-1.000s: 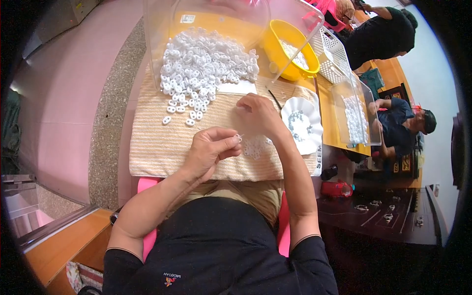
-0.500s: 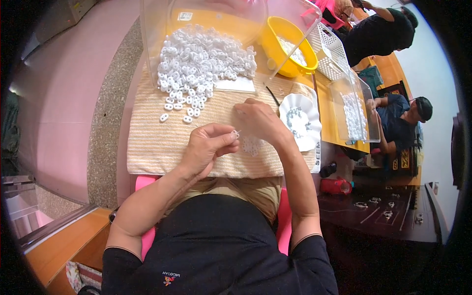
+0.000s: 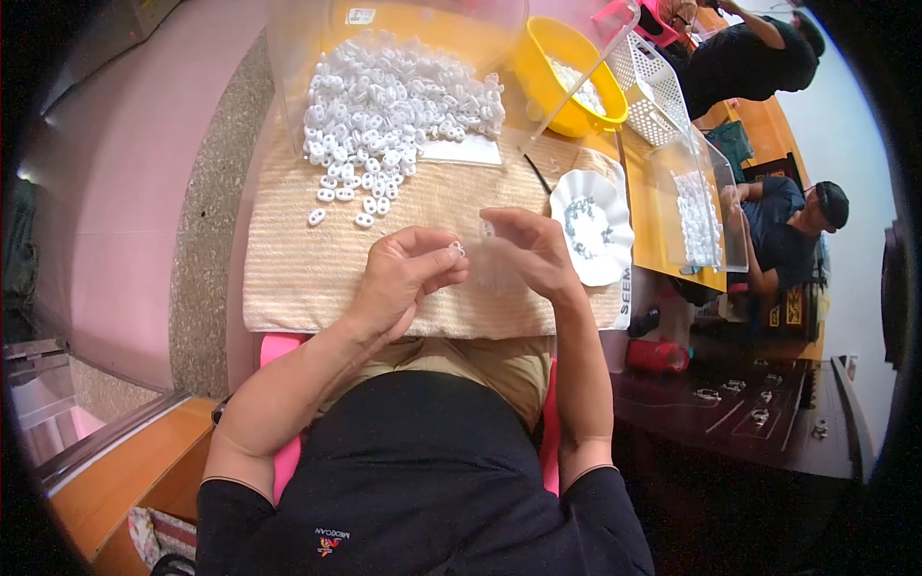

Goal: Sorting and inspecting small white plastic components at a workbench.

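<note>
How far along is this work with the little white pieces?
Some pieces already lie in the white scalloped dish. The left hand pinches one small white ring; the right hand holds another piece. A large pile of white pieces remains on the beige mat.

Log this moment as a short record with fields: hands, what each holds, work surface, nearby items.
left hand: pinches a small white ring piece in its fingers
right hand: holds a small clear piece, hard to make out
surface: beige striped cloth
pile: white ring pieces heaped at the cloth's far edge
right side: white scalloped dish, yellow bowl, white basket
</note>
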Available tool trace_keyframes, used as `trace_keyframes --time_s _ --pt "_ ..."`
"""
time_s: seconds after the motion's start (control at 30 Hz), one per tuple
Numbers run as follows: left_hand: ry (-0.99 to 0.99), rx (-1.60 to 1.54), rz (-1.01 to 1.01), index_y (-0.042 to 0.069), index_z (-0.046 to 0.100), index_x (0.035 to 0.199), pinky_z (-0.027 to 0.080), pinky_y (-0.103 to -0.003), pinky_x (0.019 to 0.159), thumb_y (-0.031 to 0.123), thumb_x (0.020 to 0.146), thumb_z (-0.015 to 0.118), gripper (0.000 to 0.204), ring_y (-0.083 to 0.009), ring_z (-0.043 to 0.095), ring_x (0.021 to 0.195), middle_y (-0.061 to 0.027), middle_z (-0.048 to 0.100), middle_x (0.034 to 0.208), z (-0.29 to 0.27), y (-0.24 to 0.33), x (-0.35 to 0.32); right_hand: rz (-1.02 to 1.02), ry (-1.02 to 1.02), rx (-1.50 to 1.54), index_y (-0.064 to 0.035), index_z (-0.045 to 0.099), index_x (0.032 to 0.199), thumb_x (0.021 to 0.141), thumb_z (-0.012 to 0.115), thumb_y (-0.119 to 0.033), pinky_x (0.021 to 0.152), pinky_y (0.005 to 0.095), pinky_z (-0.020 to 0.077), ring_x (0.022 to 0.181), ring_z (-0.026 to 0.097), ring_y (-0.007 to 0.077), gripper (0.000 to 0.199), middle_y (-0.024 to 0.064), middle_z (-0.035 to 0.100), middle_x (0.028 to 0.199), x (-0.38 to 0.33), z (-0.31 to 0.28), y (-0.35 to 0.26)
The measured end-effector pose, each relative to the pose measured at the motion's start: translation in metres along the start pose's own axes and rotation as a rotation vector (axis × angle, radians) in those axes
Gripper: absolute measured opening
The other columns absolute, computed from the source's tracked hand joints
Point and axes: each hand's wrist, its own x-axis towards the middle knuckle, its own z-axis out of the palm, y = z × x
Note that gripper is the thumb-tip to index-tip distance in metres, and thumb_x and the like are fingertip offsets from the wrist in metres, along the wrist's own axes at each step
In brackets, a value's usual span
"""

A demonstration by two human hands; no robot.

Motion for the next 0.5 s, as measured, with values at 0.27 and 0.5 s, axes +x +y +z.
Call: trace_keyframes --time_s 0.27,0.5 --pt "-0.006 0.025 -0.029 0.001 0.061 0.097 0.056 -0.027 0.076 0.003 0.085 0.067 0.013 -0.0151 0.065 0.079 -0.0093 0.067 0.091 0.0 -0.002 -0.001 -0.004 -0.024 0.163 0.0022 0.059 0.118 0.087 0.067 -0.005 0.066 0.0225 0.053 0.074 0.061 0.0079 0.033 0.0025 0.064 0.09 -0.009 0.009 0.008" --pt "-0.006 0.044 -0.039 0.001 0.062 0.099 0.057 -0.03 0.078 0.001 0.087 0.063 0.012 -0.016 0.067 0.081 -0.0104 0.068 0.095 -0.002 -0.003 0.0 0.017 -0.03 0.168 0.0025 0.06 0.118 0.088 0.067 -0.005 0.069 0.0229 0.0532 0.078 0.063 0.0089 0.032 0.0054 0.067 0.095 -0.011 0.014 0.004"
